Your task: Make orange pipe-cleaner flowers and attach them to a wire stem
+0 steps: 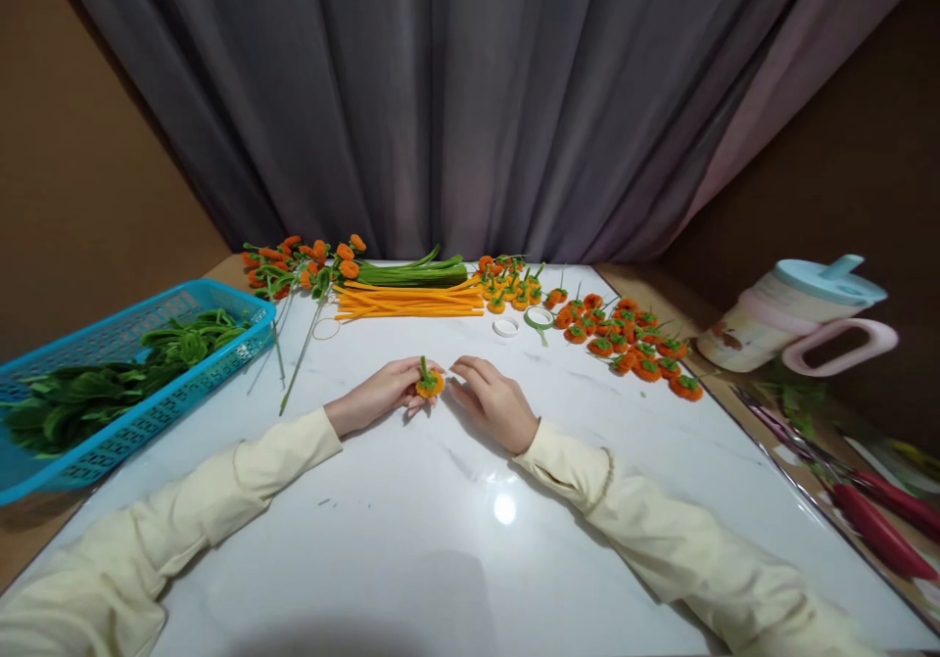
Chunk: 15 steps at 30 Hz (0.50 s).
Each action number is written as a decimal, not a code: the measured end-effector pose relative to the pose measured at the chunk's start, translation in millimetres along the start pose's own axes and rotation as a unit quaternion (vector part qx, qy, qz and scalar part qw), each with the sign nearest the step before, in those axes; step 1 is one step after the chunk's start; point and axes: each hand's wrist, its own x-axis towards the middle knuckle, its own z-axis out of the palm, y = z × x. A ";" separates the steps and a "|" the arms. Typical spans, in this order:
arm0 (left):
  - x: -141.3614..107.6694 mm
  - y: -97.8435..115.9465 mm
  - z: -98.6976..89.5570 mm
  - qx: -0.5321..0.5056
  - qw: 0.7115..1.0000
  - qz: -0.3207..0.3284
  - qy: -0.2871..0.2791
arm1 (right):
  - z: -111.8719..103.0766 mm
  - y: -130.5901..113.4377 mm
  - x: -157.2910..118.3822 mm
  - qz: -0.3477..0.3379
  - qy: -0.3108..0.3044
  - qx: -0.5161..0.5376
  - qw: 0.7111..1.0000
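A small yellow-orange pipe-cleaner flower [431,384] with a green centre and a short green stem pointing up is held in my left hand [388,390], its fingers closed around the side and underneath. Close by on the right, my right hand [496,404] hovers just beside the flower, palm down, fingers bent loosely and apart from the thumb. I see nothing in it. Beyond my hands lie a row of yellow-orange pipe cleaners [407,300], a bundle of green pipe cleaners [411,273], a white tape ring [506,327] and a green tape roll [539,318].
Finished-looking yellow flower heads [514,292] and many orange flower heads [624,334] sit at the back right. Stemmed orange flowers [301,263] lie back left. A blue basket [139,432] holds green leaves. Right side: a tumbler [778,314] and red-handled pliers [881,530].
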 end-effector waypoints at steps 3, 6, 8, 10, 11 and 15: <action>-2.3 -3.5 3.8 0.033 0.999 0.028 0.001 | -1.7 -6.0 -0.2 -0.098 0.004 -0.061 0.993; -3.7 -7.6 4.6 0.042 0.999 0.026 -0.007 | -0.3 -8.1 -1.4 -0.163 -0.004 -0.105 0.981; -3.5 -10.0 3.1 0.035 0.999 0.012 -0.016 | 1.1 -7.7 -2.6 -0.183 -0.013 -0.123 0.975; -2.8 -11.5 0.4 0.025 0.999 -0.002 -0.027 | 1.8 -7.0 -3.6 -0.190 -0.015 -0.138 0.972; -2.4 -11.8 -1.2 0.021 0.999 -0.011 -0.033 | 1.8 -6.8 -3.8 -0.194 -0.014 -0.145 0.970; -1.2 -9.4 -7.0 -0.003 0.997 -0.049 -0.063 | 0.9 -7.4 -3.5 -0.209 -0.002 -0.159 0.965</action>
